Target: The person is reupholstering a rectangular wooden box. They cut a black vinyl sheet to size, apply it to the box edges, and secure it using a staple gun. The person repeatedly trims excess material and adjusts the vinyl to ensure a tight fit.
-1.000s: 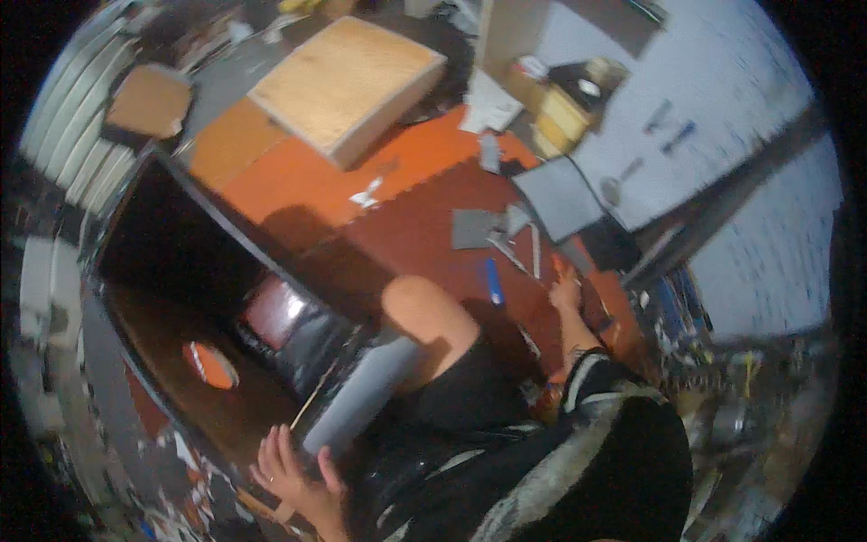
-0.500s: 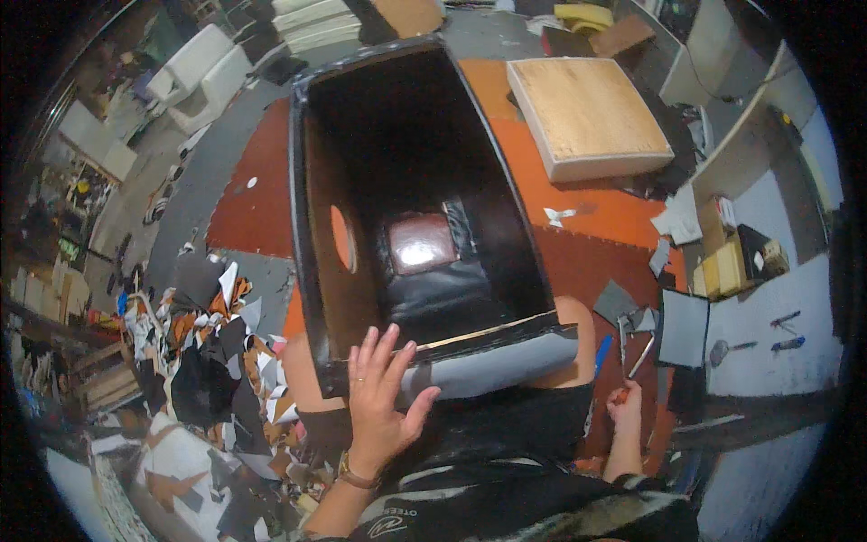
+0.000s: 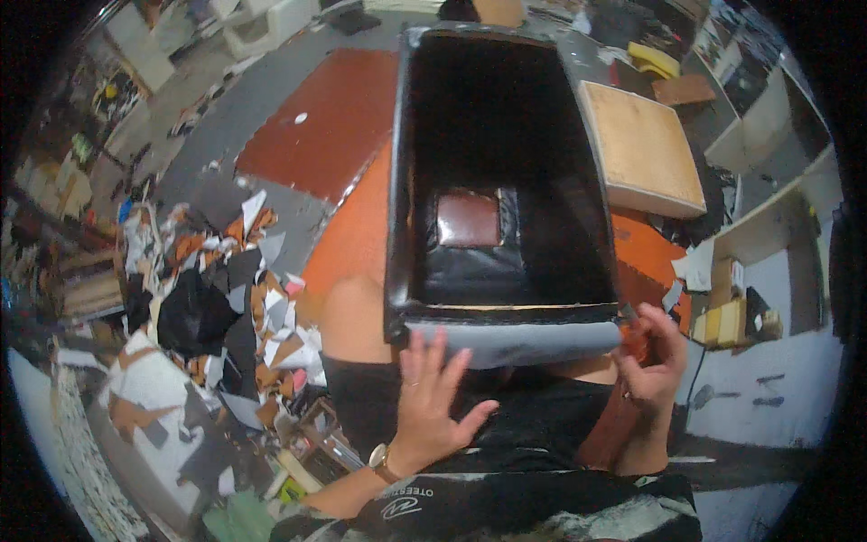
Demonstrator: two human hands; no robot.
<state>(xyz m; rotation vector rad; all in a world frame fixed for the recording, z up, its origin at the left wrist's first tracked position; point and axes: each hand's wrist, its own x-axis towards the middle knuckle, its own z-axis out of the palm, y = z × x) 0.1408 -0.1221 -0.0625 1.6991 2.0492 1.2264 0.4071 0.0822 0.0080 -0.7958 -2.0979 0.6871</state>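
A long black box frame, black inside with a reddish-brown square patch, rests across my thighs. A grey padded strip runs along its near edge. My left hand has its fingers apart, fingertips resting on the strip's left part. My right hand is wrapped round an orange-handled tool, its small metal end at the strip's right end; the tip is too small to identify.
A pale wooden panel lies beyond, right, on floor mats. Cut scraps are heaped at my left. A white cabinet with yellow foam blocks stands at my right.
My right hand has come up from the floor at the right to the box's near edge with the orange tool. The box appears straighter and further right as my view has shifted.
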